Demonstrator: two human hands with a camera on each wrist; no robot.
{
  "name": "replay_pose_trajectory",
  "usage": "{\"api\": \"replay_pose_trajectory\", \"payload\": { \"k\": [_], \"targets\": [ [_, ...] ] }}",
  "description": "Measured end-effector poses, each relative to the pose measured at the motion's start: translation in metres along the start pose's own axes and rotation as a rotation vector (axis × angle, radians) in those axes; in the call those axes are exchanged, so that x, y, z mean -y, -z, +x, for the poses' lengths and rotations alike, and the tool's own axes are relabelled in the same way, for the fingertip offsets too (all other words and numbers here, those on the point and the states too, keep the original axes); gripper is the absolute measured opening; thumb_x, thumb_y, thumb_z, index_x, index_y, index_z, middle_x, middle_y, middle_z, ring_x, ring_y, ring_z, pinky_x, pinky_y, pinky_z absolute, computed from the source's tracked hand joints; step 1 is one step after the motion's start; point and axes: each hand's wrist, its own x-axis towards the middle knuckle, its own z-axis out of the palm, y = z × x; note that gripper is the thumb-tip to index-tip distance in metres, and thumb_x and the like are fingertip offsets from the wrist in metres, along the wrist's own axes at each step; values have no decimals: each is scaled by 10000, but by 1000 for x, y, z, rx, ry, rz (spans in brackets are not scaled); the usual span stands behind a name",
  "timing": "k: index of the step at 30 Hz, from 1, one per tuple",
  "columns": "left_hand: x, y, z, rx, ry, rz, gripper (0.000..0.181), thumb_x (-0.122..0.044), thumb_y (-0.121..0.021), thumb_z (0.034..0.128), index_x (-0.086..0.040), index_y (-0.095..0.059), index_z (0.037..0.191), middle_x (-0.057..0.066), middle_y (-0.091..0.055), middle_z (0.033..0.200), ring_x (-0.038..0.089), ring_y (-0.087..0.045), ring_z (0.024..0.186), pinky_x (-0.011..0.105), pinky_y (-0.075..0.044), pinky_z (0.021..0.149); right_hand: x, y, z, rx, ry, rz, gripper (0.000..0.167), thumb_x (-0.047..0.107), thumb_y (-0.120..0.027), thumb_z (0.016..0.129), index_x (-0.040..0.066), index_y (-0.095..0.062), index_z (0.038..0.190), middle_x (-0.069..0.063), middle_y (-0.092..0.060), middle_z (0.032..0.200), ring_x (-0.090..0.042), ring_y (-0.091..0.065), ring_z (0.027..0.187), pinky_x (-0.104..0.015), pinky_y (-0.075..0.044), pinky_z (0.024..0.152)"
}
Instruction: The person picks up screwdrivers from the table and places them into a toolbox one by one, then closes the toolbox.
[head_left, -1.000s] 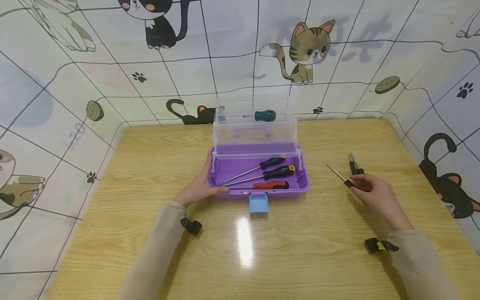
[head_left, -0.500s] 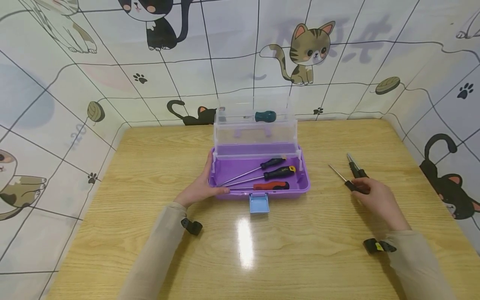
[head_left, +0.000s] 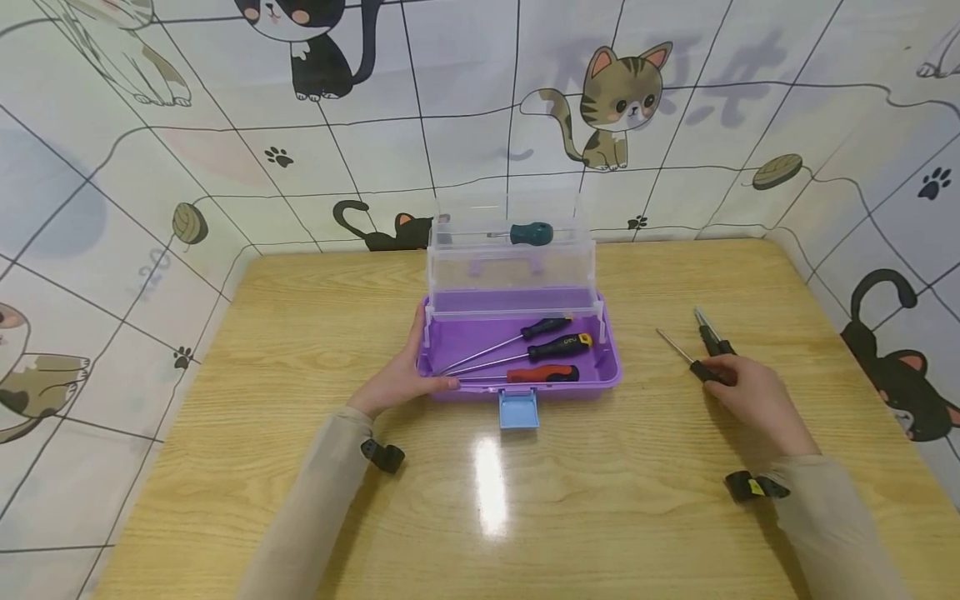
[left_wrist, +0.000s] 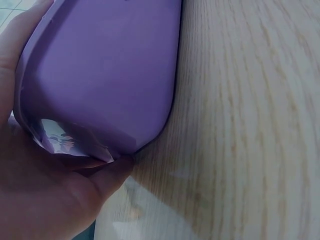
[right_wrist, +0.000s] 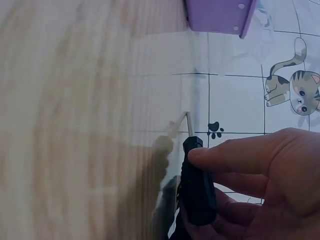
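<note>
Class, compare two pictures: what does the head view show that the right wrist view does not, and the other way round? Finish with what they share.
Only the head view: the left hand gripping the purple box, the blue latch, the red-and-black screwdriver and the teal-handled screwdriver.

Only the right wrist view: two pale round spots near the box's edge.

Both: the right hand pinching a black-handled screwdriver, part of the purple box, the tabletop and the striped cat on the wall.
</note>
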Motion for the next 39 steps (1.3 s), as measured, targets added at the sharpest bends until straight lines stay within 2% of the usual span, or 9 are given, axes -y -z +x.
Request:
{"api": "replay_pose_trajectory", "payload": {
  "k": [5, 9, 15, 18, 23, 27, 31, 35, 39],
  "targets": [
    [1, 0, 1, 4, -3, 1, 1294, -208, -844, 745, -452, 195, 1477, -46, 119, 1596, 285, -48, 1448, 495, -70, 1141, 4, 3, 0, -6, 0, 62, 334, 55, -616, 928, -100, -576, 1222, -347, -589, 1118, -468, -576, 984, -445, -492, 704],
    [-2, 0, 1, 8, 3, 0, 1300, -165, -835, 749, -407, 207, 1486, -20, 125, 1597, 297, -44, 1448, 499, -65, 1140, 10, 3, 1, -49, 12, 111, 315, 59, -595, 949, -75, -584, 1234, -327, -594, 1130, -433, -582, 994, -278, -471, 678],
    [-23, -2, -5, 23, 11, -11, 1278, -49, -789, 765, -250, 237, 1501, 97, 148, 1590, 383, -27, 1438, 526, -51, 1135, 25, 10, 2, -109, 32, 175, 316, 58, -569, 965, -73, -574, 1252, -323, -590, 1153, -436, -581, 1011, -98, -418, 658],
    [-30, -3, -7, 19, 14, 6, 1275, -63, -796, 765, -206, 231, 1506, 127, 147, 1588, 379, -17, 1439, 532, -46, 1135, 31, 13, 2, -110, 20, 195, 336, 83, -563, 977, -62, -559, 1280, -311, -583, 1173, -415, -578, 1010, -95, -427, 646],
    [-33, -4, -8, 12, 16, 17, 1273, -76, -801, 762, -191, 222, 1511, 132, 142, 1588, 372, -14, 1440, 538, -42, 1133, 37, 16, 2, -112, 28, 206, 345, 94, -564, 978, -45, -557, 1294, -290, -591, 1171, -353, -588, 980, -120, -443, 643],
    [-31, -4, -7, 22, 14, -12, 1273, -37, -785, 767, -211, 239, 1502, 114, 157, 1587, 385, -21, 1437, 522, -56, 1137, 39, 18, 1, -113, 24, 213, 333, 111, -560, 983, -12, -572, 1292, -260, -605, 1156, -93, -584, 900, -145, -450, 644],
    [-18, -3, -4, 22, 11, -27, 1288, -20, -785, 765, -264, 250, 1493, 84, 165, 1588, 385, -24, 1437, 518, -59, 1137, 41, 19, 2, -113, 26, 231, 333, 126, -555, 986, 4, -574, 1295, -251, -612, 1140, 104, -500, 819, -163, -452, 640],
    [-6, -1, 0, 17, -1, -27, 1292, -70, -805, 767, -347, 229, 1490, 33, 141, 1595, 360, -48, 1440, 518, -65, 1137, 45, 21, 3, -112, 37, 252, 334, 133, -551, 988, 5, -573, 1296, -254, -611, 1140, 80, -519, 832, -164, -449, 649],
    [-3, -1, 0, 16, -7, -29, 1282, -158, -830, 765, -421, 197, 1486, -20, 109, 1598, 317, -72, 1443, 499, -77, 1141, 50, 23, 4, -110, 43, 259, 326, 127, -548, 989, 12, -578, 1293, -248, -611, 1146, 22, -549, 850, -164, -452, 652]
  ]
}}
